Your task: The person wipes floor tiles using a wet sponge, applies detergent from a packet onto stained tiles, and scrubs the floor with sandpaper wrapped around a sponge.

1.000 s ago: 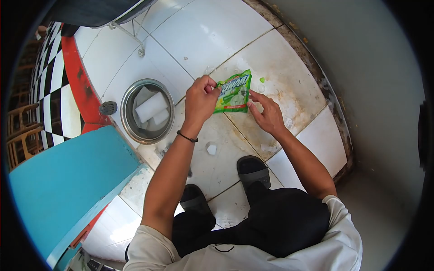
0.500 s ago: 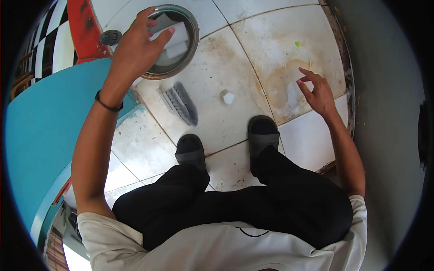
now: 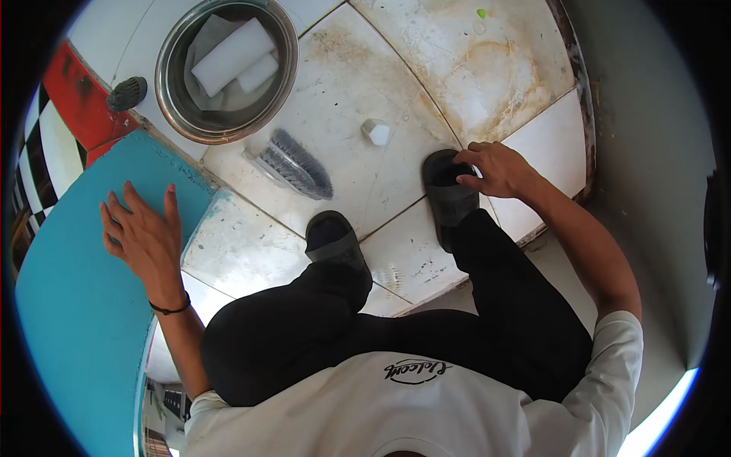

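Observation:
My left hand (image 3: 145, 236) is spread with its fingers apart over the teal surface (image 3: 68, 289) and holds nothing. My right hand (image 3: 495, 169) hangs over the sandal (image 3: 454, 206) on my right foot, its fingers loosely curled and apart, with nothing between them. A metal basin (image 3: 286, 84) with white blocks (image 3: 234, 55) in water stands beyond my left hand. Between the basin and my feet a grey-bristled brush (image 3: 295, 164) lies on the tiles. Right of the brush is a small white cap (image 3: 376, 132).
A dark round brush (image 3: 127, 94) sits left of the basin by the red edge (image 3: 76, 91). Brown stains mark the floor tiles (image 3: 487, 76), where a small green scrap (image 3: 481, 13) lies. A grey wall (image 3: 647, 137) rises at the right.
The green packet that both hands held has left the view. My left hand has moved from above the basin down onto or over the teal surface. My right hand has come closer to my foot.

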Tool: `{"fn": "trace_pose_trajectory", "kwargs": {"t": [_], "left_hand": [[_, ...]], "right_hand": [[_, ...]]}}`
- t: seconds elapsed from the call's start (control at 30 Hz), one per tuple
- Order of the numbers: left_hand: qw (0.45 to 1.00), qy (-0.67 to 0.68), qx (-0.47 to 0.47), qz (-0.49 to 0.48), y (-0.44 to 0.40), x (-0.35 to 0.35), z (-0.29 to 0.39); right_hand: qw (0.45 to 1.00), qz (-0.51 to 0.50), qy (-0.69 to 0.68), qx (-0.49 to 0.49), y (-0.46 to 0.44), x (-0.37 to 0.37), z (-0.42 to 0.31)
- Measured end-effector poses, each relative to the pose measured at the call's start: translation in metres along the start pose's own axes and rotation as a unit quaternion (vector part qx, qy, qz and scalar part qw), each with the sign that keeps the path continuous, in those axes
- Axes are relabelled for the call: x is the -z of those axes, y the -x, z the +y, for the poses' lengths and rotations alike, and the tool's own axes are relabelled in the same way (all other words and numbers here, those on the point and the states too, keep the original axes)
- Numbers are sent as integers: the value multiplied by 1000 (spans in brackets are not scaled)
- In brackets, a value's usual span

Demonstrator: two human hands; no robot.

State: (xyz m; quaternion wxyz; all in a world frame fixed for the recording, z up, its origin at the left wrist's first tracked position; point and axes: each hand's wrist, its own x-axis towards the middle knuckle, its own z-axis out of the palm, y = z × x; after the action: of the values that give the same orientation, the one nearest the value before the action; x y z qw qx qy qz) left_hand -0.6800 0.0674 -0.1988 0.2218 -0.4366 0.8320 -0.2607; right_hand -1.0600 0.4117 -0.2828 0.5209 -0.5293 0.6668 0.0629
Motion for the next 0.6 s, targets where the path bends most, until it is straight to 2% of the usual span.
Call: {"fn": "trace_pose_trajectory", "kwargs": {"t": [0.13, 0.2, 0.3, 0.43, 0.47, 0.53, 0.6], "left_hand": [[992, 83, -48, -80, 7, 2, 4], [992, 94, -50, -70, 12, 7, 2], [989, 121, -49, -62, 11, 12, 1], [982, 171, -35, -71, 13, 9, 1], [980, 186, -27, -72, 13, 10, 1], [975, 212, -16, -69, 11, 11, 0], [970, 233, 5, -75, 14, 12, 2]], "right_hand": [[998, -32, 9, -51, -15, -9, -17], [991, -92, 44, -85, -26, -9, -29], [981, -77, 127, -126, -38, -26, -47], [964, 29, 155, -214, -32, -72, -66], [965, 6, 160, -209, -26, -81, -71], [962, -7, 43, -269, -30, -116, -65], [952, 11, -51, -303, -29, -115, -72]]}}
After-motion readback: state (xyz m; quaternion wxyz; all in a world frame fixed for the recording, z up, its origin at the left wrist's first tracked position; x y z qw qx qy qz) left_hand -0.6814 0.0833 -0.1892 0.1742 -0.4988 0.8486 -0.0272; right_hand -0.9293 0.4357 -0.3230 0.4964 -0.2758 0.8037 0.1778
